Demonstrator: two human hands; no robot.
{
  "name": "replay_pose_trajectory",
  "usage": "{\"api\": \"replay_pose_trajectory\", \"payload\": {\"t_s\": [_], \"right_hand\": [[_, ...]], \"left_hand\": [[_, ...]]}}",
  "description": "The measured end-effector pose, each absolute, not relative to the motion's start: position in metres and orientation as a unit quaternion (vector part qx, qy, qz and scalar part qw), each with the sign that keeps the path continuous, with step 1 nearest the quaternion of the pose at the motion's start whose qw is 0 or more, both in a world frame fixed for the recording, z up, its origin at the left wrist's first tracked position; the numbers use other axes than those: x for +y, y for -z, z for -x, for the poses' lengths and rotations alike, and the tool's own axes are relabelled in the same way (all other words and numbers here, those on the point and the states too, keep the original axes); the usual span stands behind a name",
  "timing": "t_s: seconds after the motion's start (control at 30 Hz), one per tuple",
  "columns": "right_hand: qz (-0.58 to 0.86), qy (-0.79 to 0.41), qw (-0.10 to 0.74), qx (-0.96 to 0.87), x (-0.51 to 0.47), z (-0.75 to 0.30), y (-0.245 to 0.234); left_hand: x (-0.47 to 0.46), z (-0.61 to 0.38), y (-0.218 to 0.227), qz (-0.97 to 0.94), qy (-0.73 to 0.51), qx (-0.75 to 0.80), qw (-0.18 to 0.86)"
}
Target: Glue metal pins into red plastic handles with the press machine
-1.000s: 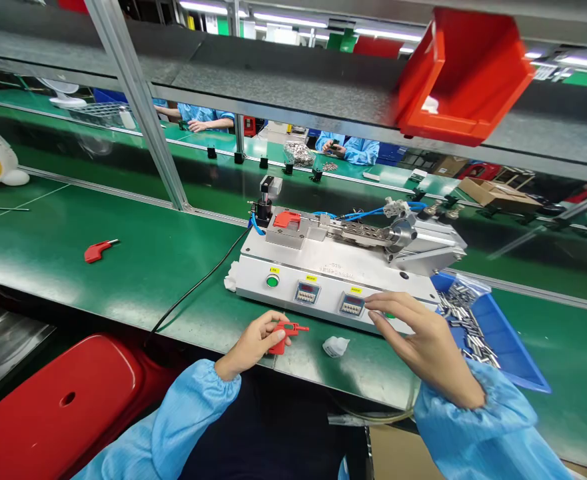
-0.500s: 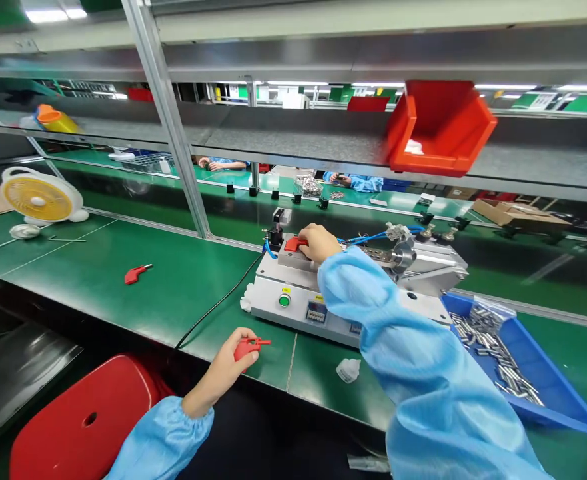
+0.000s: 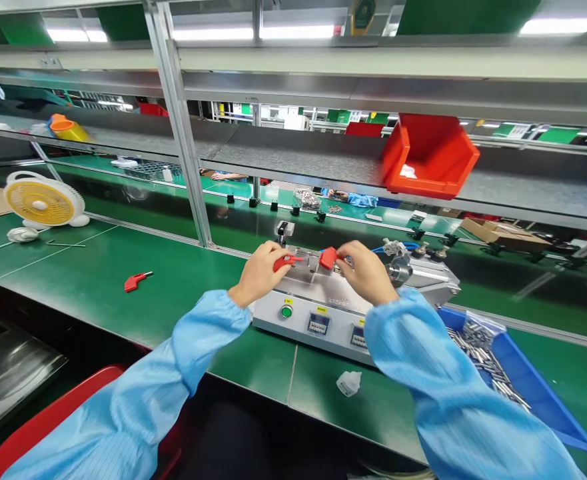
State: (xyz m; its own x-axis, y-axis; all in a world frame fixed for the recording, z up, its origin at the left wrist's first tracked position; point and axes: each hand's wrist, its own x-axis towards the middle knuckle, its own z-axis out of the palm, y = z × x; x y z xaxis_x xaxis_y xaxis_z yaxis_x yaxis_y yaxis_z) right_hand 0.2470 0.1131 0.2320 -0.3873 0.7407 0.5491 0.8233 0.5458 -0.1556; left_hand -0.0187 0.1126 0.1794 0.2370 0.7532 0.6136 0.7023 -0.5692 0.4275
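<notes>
My left hand (image 3: pixel 259 272) pinches a red plastic handle piece (image 3: pixel 284 262) with a thin red prong pointing right. It hovers over the left end of a bench machine (image 3: pixel 303 293) with a metal fixture on top. My right hand (image 3: pixel 368 272) holds another red plastic handle piece (image 3: pixel 328 258) by its right end, just above the fixture. Whether that piece touches the metal, I cannot tell. On the machine's front are a green button (image 3: pixel 286 311) and small counters (image 3: pixel 318 324). A red handle with a metal shaft (image 3: pixel 135 282) lies on the green table to the left.
A blue tray (image 3: pixel 556 400) of metal pins stands right of the machine. Crumpled white plastic (image 3: pixel 349 383) lies in front. A yellow-and-white fan (image 3: pixel 43 200) is at far left, a red stool (image 3: pixel 58 420) below. An orange-red bin (image 3: pixel 430 160) sits on the shelf overhead. Co-workers' hands show beyond.
My left hand has come up and right from the table's front edge to the fixture, carrying its red piece. My right hand has lifted the other red piece and shifted right.
</notes>
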Motion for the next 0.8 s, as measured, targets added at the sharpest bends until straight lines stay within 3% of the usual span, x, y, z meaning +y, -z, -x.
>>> {"api": "replay_pose_trajectory", "payload": {"t_s": [0.13, 0.33, 0.8], "right_hand": [[0.484, 0.047, 0.251, -0.837, 0.073, -0.29, -0.2], [0.514, 0.021, 0.256, -0.818, 0.054, -0.317, -0.177], [0.502, 0.037, 0.309, -0.807, 0.056, -0.32, -0.162]], "left_hand": [[0.148, -0.016, -0.207, -0.816, -0.235, 0.528, -0.025], [0.156, -0.048, -0.216, -0.826, -0.158, 0.541, -0.03], [0.149, -0.045, -0.205, -0.818, -0.169, 0.546, -0.06]]}}
